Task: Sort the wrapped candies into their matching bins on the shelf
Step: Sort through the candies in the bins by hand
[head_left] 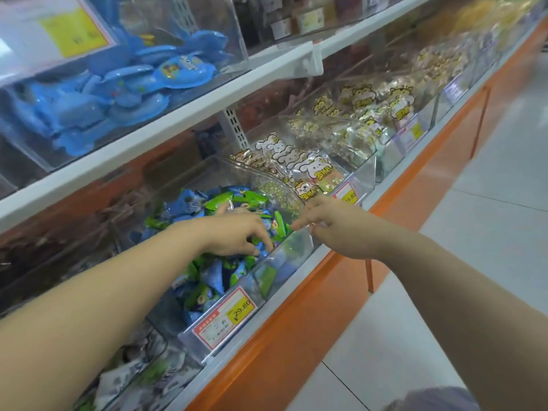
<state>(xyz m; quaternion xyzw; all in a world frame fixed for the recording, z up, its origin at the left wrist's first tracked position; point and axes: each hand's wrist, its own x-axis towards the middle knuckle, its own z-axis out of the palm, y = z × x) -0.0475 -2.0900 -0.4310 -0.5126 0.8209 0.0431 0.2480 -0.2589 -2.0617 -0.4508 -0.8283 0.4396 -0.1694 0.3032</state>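
A clear bin [275, 264] on the lower shelf holds a mixed heap of green wrapped candies [221, 200] and blue wrapped candies [189, 203]. My left hand [237, 232] reaches down into this heap near the front wall. Its fingertips and thumb curl together around a blue-wrapped candy [262, 253]. My right hand [329, 223] hovers over the bin's right corner with its index finger stretched out to the left, and I see nothing in it. The candies under both hands are hidden.
A price tag reading 29.80 [228, 317] sits on the bin's front. To the right stand bins of clear cartoon-printed packets [311, 170]. The upper shelf [184, 114] overhangs, carrying blue packs [133, 90]. An orange base [311, 292] and tiled floor [444, 292] lie below.
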